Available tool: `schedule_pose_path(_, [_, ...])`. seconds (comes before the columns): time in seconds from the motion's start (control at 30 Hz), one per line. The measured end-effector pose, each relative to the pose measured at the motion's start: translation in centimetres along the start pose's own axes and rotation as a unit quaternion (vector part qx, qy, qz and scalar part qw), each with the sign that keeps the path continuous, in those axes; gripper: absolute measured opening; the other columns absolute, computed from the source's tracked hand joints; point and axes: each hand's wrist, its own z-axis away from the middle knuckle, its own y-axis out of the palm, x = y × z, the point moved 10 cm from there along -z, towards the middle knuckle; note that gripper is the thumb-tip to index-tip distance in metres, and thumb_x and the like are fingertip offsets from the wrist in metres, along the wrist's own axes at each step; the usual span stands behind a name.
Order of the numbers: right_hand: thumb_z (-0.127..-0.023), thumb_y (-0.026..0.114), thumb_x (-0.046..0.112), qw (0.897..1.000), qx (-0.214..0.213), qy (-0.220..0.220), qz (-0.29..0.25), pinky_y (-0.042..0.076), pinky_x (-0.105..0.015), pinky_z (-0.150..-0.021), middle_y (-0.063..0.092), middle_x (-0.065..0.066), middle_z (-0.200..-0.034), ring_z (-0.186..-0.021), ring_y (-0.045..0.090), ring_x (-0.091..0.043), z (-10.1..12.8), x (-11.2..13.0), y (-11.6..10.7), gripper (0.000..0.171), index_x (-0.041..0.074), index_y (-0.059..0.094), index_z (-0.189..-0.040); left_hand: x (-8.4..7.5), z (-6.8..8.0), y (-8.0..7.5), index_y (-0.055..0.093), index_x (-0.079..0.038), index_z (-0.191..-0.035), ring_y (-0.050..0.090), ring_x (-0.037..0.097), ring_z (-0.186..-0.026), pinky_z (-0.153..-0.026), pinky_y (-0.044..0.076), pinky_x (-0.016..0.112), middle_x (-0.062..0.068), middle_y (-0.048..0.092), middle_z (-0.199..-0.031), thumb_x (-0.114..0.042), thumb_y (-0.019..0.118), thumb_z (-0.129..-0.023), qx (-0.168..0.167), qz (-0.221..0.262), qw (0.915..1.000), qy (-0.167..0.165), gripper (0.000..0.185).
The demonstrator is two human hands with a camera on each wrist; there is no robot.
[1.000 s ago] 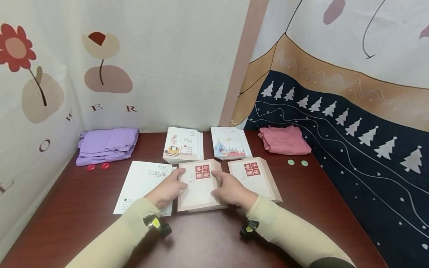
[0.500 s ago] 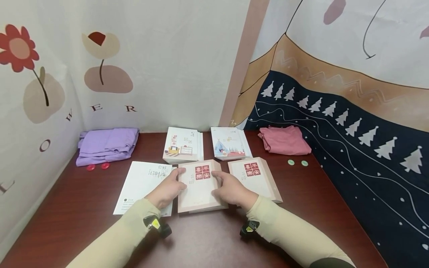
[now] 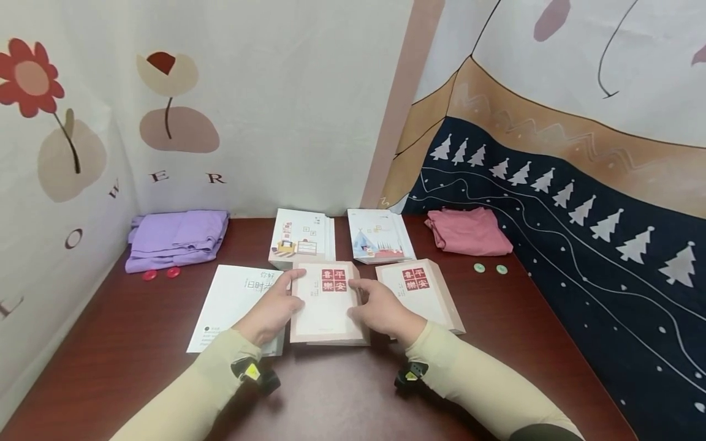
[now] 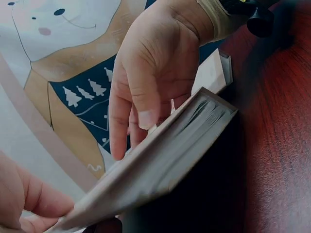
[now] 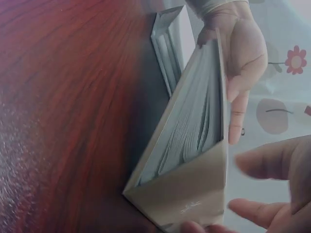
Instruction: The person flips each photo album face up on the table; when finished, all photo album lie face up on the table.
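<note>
Both left hand point(image 3: 269, 313) and right hand point(image 3: 385, 310) grasp the book point(image 3: 328, 318) between the surface's point(image 3: 336, 392) side edges; a slack grip could drop it.

Dark red-brown table point(image 3: 331, 398), wood-grained.
Bears a folded purple cloth point(image 3: 176, 236) beside two red discs point(image 3: 173, 271), two white picture-covered books point(image 3: 300, 229), a folded pink cloth point(image 3: 469, 231) near two green discs point(image 3: 479, 267); nearer, a white book point(image 3: 228, 300) and a red-squared book point(image 3: 425, 300).
</note>
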Motion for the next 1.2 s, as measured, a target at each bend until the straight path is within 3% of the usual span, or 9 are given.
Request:
schedule_pose_path(0.17, [-0.093,0.077,0.019,0.998,0.004,-0.043,-0.038,0.042,-0.054,-0.119,0.058,-0.02,-0.15,-0.141,0.053,-0.036,0.4,1.5,-0.1,0.06,0.001,0.059,-0.147,-1.6,0.8,-0.5,0.025,-0.01,-0.164,0.067,0.028,-0.102,-0.081,0.059,0.034,0.031,0.056,-0.132,0.009,0.048,-0.094,-0.001,0.006,0.9995,0.031,0.077])
schedule_pose_path(0.33, [-0.102,0.07,0.024,0.993,0.057,-0.068,-0.084,0.046,-0.053,-0.116,0.053,-0.021,-0.155,-0.141,0.054,-0.039,1.0,2.7,0.5,0.061,-0.001,0.05,-0.153,-3.9,1.9,-0.4,0.017,-0.015,-0.168,0.067,0.029,-0.112,-0.086,0.06,0.034,0.035,0.054,-0.139,0.001,0.052,-0.098,0.002,0.015,0.9957,0.091,0.079])
schedule_pose_path(0.47, [-0.11,0.053,0.028,0.977,0.107,-0.044,-0.177,0.045,-0.063,-0.113,0.035,-0.024,-0.167,-0.15,0.041,-0.042,1.6,3.2,1.0,0.065,0.002,0.029,-0.165,-5.5,2.8,0.7,0.004,-0.015,-0.17,0.06,0.035,-0.128,-0.1,0.056,0.032,0.037,0.045,-0.152,-0.005,0.054,-0.103,0.046,0.044,0.9861,0.153,0.084])
schedule_pose_path(0.57, [-0.112,0.044,0.033,0.964,0.126,-0.011,-0.233,0.043,-0.072,-0.109,0.025,-0.022,-0.172,-0.154,0.033,-0.044,1.9,3.3,1.0,0.067,0.012,0.017,-0.17,-5.9,3.2,1.8,0.0,-0.012,-0.17,0.054,0.041,-0.136,-0.112,0.05,0.044,0.037,0.036,-0.16,-0.007,0.05,-0.106,0.09,0.055,0.9779,0.18,0.081])
schedule_pose_path(0.7, [-0.111,0.043,0.039,0.954,0.13,0.01,-0.271,0.038,-0.076,-0.11,0.019,-0.017,-0.174,-0.156,0.028,-0.046,2.0,3.2,0.8,0.072,0.018,0.009,-0.171,-5.4,3.4,3.3,0.001,-0.013,-0.17,0.047,0.049,-0.143,-0.119,0.039,0.061,0.033,0.027,-0.167,-0.011,0.045,-0.109,0.138,0.038,0.9719,0.187,0.074])
schedule_pose_path(0.83, [-0.109,0.046,0.036,0.945,0.13,0.009,-0.3,0.045,-0.067,-0.11,0.028,-0.023,-0.169,-0.147,0.042,-0.048,1.8,3.2,0.5,0.075,0.016,0.008,-0.17,-4.5,3.1,4.8,0.003,-0.015,-0.171,0.039,0.05,-0.149,-0.121,0.035,0.064,0.028,0.032,-0.167,-0.013,0.044,-0.111,0.174,0.006,0.9672,0.184,0.072])
schedule_pose_path(0.97, [-0.098,0.06,0.013,0.964,0.072,-0.013,-0.256,0.059,-0.051,-0.096,0.048,-0.029,-0.153,-0.124,0.065,-0.041,1.2,2.7,-0.7,0.079,0.008,0.02,-0.167,-3.4,2.3,5.3,0.005,-0.017,-0.171,0.035,0.043,-0.154,-0.123,0.031,0.062,0.022,0.04,-0.165,-0.014,0.048,-0.111,0.172,-0.037,0.9684,0.177,0.074])
schedule_pose_path(1.07, [-0.089,0.066,0.0,0.981,0.021,-0.007,-0.192,0.062,-0.045,-0.09,0.056,-0.029,-0.144,-0.114,0.07,-0.037,0.9,1.7,-1.6,0.088,0.006,0.024,-0.166,-2.5,1.6,4.7,0.009,-0.017,-0.171,0.038,0.041,-0.153,-0.123,0.03,0.062,0.021,0.045,-0.163,-0.014,0.051,-0.109,0.136,-0.065,0.9763,0.155,0.075])
schedule_pose_path(1.2, [-0.085,0.069,-0.002,0.993,-0.036,0.02,-0.114,0.051,-0.051,-0.109,0.041,-0.026,-0.161,-0.134,0.055,-0.037,0.9,0.5,-2.5,0.1,0.006,0.016,-0.169,-1.3,0.7,3.4,0.013,-0.01,-0.17,0.039,0.045,-0.151,-0.123,0.032,0.061,0.028,0.04,-0.163,-0.015,0.054,-0.108,0.078,-0.1,0.9853,0.115,0.074])
